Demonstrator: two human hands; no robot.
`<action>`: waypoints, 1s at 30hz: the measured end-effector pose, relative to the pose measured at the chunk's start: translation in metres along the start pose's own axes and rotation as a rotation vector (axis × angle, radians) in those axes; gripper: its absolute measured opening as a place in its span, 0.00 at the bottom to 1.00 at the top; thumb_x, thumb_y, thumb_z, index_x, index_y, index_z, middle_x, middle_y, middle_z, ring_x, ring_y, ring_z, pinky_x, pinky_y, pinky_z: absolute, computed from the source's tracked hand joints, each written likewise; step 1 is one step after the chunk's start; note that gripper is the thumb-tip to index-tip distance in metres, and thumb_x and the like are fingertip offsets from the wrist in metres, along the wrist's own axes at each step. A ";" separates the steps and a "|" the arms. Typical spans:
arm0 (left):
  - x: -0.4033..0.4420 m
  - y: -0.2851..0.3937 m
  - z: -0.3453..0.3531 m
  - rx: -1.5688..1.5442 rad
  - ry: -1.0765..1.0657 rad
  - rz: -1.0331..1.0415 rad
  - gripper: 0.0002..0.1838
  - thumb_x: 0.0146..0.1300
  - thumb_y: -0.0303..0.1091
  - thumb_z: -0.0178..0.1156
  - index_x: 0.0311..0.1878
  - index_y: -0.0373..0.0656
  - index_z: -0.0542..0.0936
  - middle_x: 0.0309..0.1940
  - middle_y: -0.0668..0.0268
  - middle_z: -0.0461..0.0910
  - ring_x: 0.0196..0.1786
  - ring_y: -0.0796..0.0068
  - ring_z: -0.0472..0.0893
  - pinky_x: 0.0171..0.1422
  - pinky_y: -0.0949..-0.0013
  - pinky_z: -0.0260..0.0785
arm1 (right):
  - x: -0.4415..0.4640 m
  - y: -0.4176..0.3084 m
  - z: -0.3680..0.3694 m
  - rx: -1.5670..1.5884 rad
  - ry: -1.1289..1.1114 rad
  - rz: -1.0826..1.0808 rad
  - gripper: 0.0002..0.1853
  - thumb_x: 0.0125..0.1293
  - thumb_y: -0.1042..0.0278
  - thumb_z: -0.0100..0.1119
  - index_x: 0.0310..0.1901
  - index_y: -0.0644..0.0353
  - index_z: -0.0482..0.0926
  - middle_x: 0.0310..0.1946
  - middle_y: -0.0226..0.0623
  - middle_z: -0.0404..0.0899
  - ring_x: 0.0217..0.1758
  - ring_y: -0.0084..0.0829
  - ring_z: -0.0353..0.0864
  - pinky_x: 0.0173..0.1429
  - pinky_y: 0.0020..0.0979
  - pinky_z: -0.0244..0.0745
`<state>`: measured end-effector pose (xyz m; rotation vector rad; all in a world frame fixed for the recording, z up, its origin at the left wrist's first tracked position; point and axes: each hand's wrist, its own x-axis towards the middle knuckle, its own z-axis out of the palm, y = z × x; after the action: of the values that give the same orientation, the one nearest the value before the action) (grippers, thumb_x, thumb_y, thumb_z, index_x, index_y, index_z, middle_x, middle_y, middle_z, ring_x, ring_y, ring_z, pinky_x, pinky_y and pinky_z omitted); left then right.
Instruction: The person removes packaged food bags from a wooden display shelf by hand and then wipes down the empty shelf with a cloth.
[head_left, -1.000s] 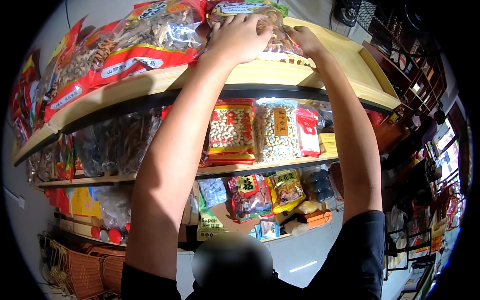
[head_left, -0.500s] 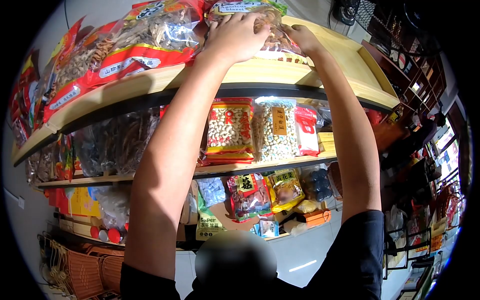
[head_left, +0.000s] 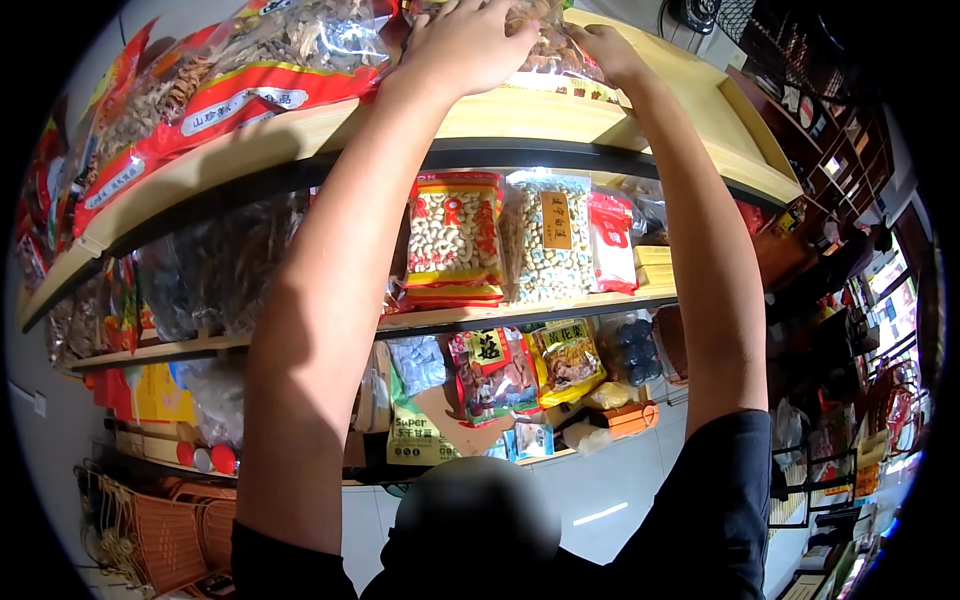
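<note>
On the top wooden shelf, a clear bag of dried mushrooms [head_left: 565,62] with a printed lower edge lies between my two hands. My left hand [head_left: 472,48] grips its left side, with the back of the hand towards me and the fingers over the front. At its right edge, my right hand [head_left: 606,54] holds the bag, its fingers partly hidden behind the plastic. The upper part of the bag is out of view. Just left of it, a large red-trimmed bag of dried mushrooms [head_left: 300,50] leans on the shelf.
A bare stretch of top shelf [head_left: 715,110] extends to the right. Below stand a bag of white beans [head_left: 455,240], a bag of pale kernels [head_left: 550,240] and a white-and-red bag [head_left: 612,245]. Lower still are a mushroom packet [head_left: 495,375], a yellow packet [head_left: 567,362] and wicker chairs [head_left: 170,535].
The view has tilted slightly, so the shelves sit higher in the picture and the bag's top is cut off. Both hands stay on the bag, with little visible movement against it.
</note>
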<state>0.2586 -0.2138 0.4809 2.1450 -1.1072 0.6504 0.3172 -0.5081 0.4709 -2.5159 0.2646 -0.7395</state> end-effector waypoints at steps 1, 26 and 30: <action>0.000 -0.001 0.001 -0.001 0.002 0.015 0.29 0.73 0.47 0.46 0.71 0.41 0.63 0.71 0.48 0.62 0.74 0.52 0.60 0.77 0.52 0.52 | 0.009 0.010 0.003 -0.001 -0.003 0.002 0.35 0.67 0.39 0.53 0.48 0.75 0.78 0.30 0.44 0.81 0.27 0.30 0.78 0.34 0.32 0.73; -0.002 -0.002 0.002 -0.055 0.060 0.045 0.28 0.72 0.47 0.48 0.70 0.44 0.67 0.69 0.48 0.64 0.73 0.51 0.61 0.77 0.53 0.52 | 0.021 0.021 0.008 0.069 0.018 -0.023 0.35 0.68 0.41 0.53 0.55 0.74 0.76 0.43 0.48 0.83 0.43 0.33 0.81 0.49 0.33 0.74; 0.008 -0.018 0.015 -0.003 0.128 0.171 0.27 0.72 0.47 0.48 0.69 0.44 0.67 0.69 0.48 0.65 0.73 0.51 0.61 0.76 0.52 0.52 | 0.025 0.027 0.010 0.073 0.005 -0.038 0.35 0.68 0.41 0.52 0.57 0.73 0.75 0.46 0.48 0.83 0.45 0.34 0.81 0.50 0.33 0.74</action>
<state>0.2802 -0.2203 0.4708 1.9904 -1.2291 0.8515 0.3427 -0.5354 0.4609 -2.4570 0.1888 -0.7562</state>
